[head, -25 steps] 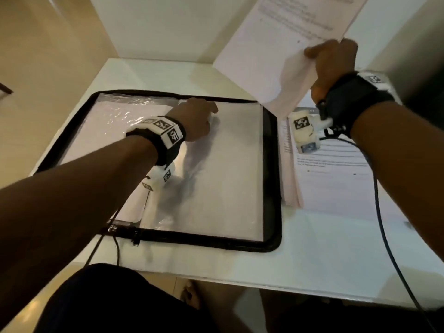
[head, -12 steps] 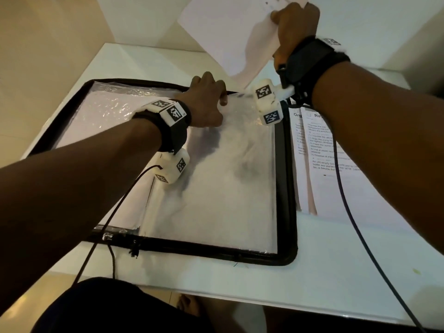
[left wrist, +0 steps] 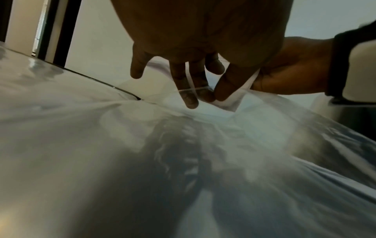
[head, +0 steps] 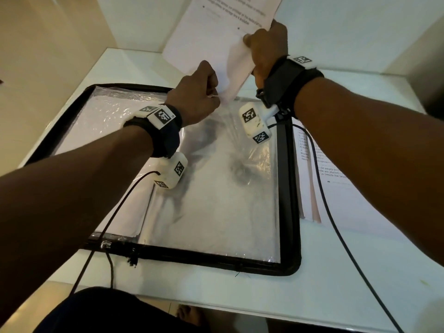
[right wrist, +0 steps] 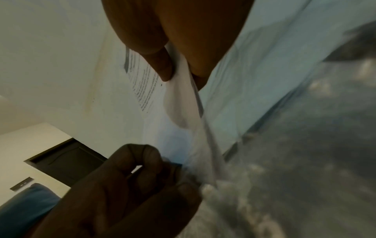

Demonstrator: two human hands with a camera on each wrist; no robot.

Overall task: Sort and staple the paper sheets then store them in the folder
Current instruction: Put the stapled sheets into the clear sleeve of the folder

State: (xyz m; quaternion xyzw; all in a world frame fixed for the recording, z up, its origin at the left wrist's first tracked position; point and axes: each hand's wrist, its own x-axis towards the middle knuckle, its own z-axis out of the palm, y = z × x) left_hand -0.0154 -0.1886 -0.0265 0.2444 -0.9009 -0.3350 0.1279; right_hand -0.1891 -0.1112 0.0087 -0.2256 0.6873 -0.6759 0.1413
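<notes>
Right now my right hand (head: 265, 48) pinches the printed paper sheets (head: 216, 34) and holds them tilted above the far edge of the open black-edged folder (head: 289, 188). My left hand (head: 195, 94) pinches the top edge of the folder's clear plastic sleeve (head: 216, 200), lifting it where the sheets' lower corner meets it. More printed sheets (head: 336, 200) lie on the white table (head: 312, 296), just right of the folder.
</notes>
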